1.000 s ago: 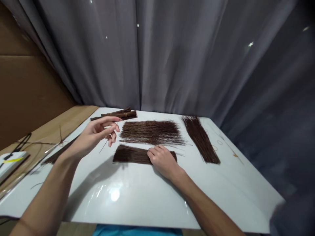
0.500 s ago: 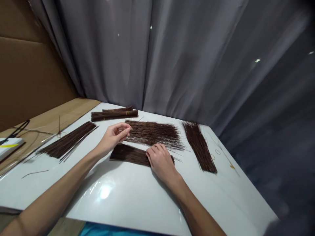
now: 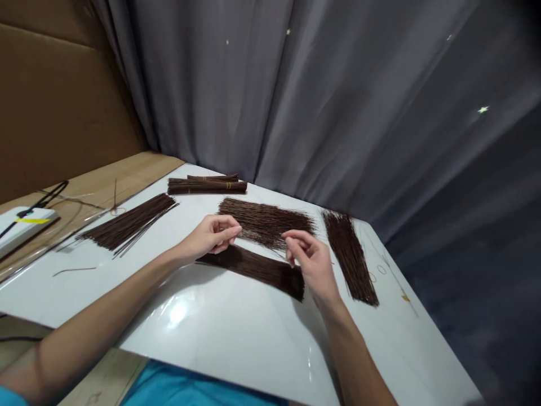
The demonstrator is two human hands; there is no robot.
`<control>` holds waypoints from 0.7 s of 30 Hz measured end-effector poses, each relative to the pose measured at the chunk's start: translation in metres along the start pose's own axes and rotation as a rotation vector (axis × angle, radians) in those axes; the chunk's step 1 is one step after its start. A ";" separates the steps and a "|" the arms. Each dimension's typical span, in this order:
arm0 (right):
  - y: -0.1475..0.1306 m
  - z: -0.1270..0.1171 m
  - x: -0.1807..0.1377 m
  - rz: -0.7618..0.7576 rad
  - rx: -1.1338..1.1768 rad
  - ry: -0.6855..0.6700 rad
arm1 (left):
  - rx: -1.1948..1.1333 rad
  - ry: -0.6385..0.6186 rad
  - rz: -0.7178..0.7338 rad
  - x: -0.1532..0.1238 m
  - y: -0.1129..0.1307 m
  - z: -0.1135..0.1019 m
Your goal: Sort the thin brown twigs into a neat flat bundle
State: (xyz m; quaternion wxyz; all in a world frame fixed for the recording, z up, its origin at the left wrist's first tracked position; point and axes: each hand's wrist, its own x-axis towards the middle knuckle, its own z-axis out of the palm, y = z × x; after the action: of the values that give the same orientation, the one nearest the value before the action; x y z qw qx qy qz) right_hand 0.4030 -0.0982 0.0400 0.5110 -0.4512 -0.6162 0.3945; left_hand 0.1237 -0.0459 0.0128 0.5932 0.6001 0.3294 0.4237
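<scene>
My left hand [image 3: 211,237] hovers just over the left end of a flat pile of thin dark brown sticks [image 3: 262,270] in the middle of the white table [image 3: 236,338]. Its fingertips are pinched together on something too thin to make out. My right hand [image 3: 308,259] is raised above the right end of that pile, thumb and forefinger pinched too. Just behind both hands lies a wider loose pile of sticks [image 3: 266,223].
More stick piles lie at the right [image 3: 350,254] and left [image 3: 127,225], with tied bundles [image 3: 207,185] at the back. One loose stick [image 3: 74,271] lies near the left edge. A white device with a cable [image 3: 25,223] sits on the wooden surface. A grey curtain hangs behind.
My right hand has lifted off the near pile and pinched its fingers. My left hand came down from the air towards the pile's left end. The view has swung left.
</scene>
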 end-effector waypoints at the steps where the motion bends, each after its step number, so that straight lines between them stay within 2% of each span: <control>1: 0.006 0.008 -0.003 0.050 0.052 -0.059 | 0.000 0.002 -0.008 0.000 -0.001 -0.001; 5: 0.028 0.044 -0.016 0.171 0.212 -0.147 | 0.028 -0.095 -0.091 -0.001 -0.001 -0.003; 8: 0.037 0.060 -0.023 0.225 0.257 -0.193 | 0.103 -0.144 -0.092 -0.003 0.003 -0.003; 14: 0.040 0.063 -0.024 0.248 0.242 -0.196 | 0.197 -0.274 -0.096 -0.005 0.005 -0.007; 21: 0.043 0.059 -0.022 0.279 0.211 -0.207 | 0.274 -0.356 -0.121 -0.005 0.004 -0.013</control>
State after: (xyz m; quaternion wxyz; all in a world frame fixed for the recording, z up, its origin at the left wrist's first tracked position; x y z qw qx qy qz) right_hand 0.3524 -0.1091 -0.0164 0.4296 -0.4331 -0.5523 0.5681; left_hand 0.1096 -0.0449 0.0158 0.5792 0.7195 0.3092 0.2264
